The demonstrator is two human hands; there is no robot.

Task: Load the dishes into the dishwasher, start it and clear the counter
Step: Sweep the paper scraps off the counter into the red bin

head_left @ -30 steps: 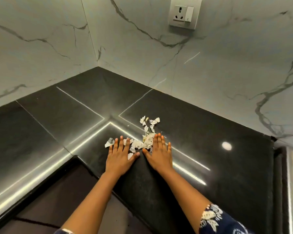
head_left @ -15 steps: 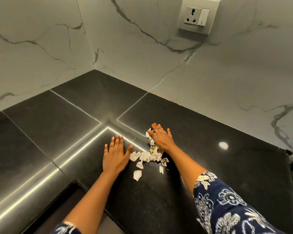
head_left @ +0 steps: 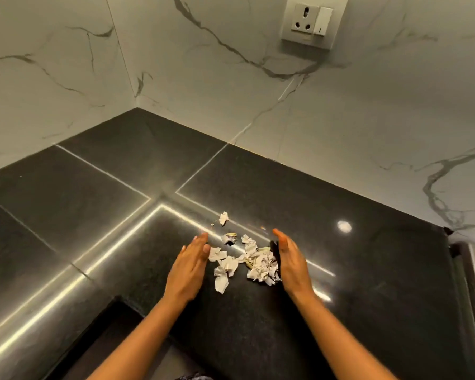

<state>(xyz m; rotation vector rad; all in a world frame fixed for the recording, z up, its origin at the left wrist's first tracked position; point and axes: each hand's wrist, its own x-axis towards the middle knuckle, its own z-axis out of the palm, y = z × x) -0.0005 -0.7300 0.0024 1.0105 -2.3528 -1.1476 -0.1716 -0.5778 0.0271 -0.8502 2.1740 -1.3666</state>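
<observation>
Head view: a black polished counter (head_left: 373, 303) fills an inner corner under white marble-veined wall tiles (head_left: 203, 100). A heap of torn paper scraps (head_left: 254, 263) lies on the counter near its front edge, just right of the middle of the frame.

The left hand (head_left: 188, 266) stands on its edge on the counter at the left of the heap, fingers straight and together, palm turned toward the scraps. Its thumb side is just beside the leftmost pieces, and it holds nothing. The right hand (head_left: 291, 263) stands the same way at the right of the heap, fingers straight, palm facing left. The scraps crowd right up against that palm, so the heap lies between the two hands and closer to the right one. Whether the right palm actually presses on the paper cannot be told.

One stray scrap (head_left: 223, 217) lies apart, farther back than both sets of fingertips, with a few tiny crumbs beside it.

A socket and switch plate (head_left: 311, 23) sits high on the far right wall. A round glint of light (head_left: 344, 226) shows on the counter right of the right hand.
</observation>
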